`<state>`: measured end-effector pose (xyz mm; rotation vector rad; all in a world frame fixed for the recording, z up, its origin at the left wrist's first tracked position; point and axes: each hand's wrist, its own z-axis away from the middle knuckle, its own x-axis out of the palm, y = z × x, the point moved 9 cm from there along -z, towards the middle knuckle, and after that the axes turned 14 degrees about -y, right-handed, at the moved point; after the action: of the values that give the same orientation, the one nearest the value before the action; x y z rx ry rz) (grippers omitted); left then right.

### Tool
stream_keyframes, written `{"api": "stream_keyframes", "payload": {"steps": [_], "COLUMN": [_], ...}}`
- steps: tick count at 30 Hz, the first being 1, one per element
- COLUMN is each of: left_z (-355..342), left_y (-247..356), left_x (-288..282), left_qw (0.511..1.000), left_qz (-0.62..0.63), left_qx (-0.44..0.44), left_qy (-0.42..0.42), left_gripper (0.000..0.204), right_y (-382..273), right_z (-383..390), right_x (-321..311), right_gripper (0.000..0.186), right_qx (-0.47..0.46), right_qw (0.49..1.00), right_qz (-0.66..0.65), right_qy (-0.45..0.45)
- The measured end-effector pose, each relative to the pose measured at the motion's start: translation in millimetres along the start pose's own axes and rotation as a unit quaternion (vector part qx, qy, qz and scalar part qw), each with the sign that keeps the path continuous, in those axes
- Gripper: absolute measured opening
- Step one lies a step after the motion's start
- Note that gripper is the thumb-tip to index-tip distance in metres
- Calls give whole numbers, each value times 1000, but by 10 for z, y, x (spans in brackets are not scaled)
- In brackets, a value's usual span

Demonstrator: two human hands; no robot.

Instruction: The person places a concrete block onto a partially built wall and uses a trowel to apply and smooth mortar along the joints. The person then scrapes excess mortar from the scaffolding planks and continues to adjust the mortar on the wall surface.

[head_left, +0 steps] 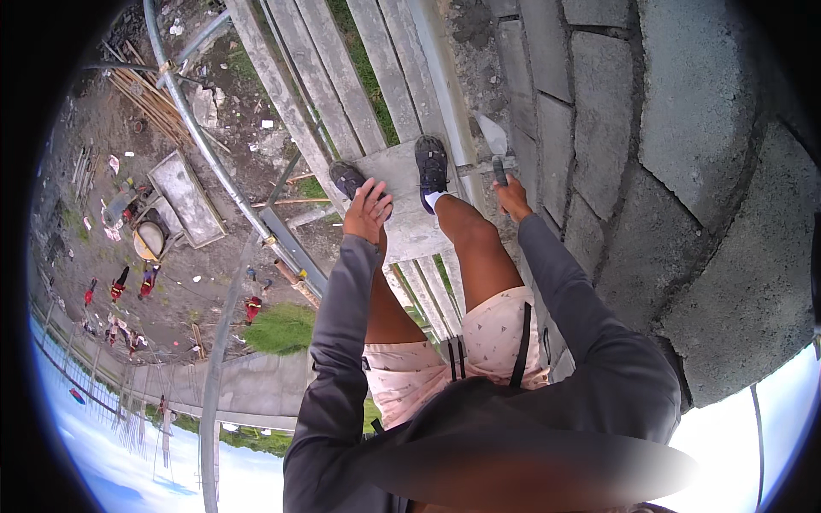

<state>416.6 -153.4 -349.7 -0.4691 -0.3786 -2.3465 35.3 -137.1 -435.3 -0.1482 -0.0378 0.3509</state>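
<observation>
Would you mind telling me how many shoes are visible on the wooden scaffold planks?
2: one dark shoe beside the left hand, the other nearer the grey block wall. None appear hidden.

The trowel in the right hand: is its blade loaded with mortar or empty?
Empty, as far as visible. The trowel blade looks flat and pale, with no lump on it, held by the right hand beside the block wall.

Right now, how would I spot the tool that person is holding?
Start at the big grey block wall on the right, then drop to the wooden scaffold planks beside it. The right hand holds a trowel pointing up along the wall. It is the only flat, pointed metal blade there.
</observation>
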Motion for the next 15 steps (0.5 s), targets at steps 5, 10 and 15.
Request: {"api": "stream_keyframes", "payload": {"steps": [5, 10, 15], "left_z": [-895, -2338, -3899], "left_y": [-64, 453, 1595], "left_x": [-60, -713, -1288], "left_qw": [962, 706, 542], "left_qz": [-230, -649, -838], "left_qx": [-118, -228, -45], "left_qy": [-86, -166, -32], "left_gripper": [56, 50, 55], "right_y": [744, 1071, 1561], "right_z": [-371, -903, -1497], "right_x": [176, 241, 222], "right_gripper": [28, 30, 37], "right_qx": [0, -50, -107], "right_qw": [991, 984, 958], "right_qz": [-132, -168, -259], "right_qy": [5, 43, 61]}}
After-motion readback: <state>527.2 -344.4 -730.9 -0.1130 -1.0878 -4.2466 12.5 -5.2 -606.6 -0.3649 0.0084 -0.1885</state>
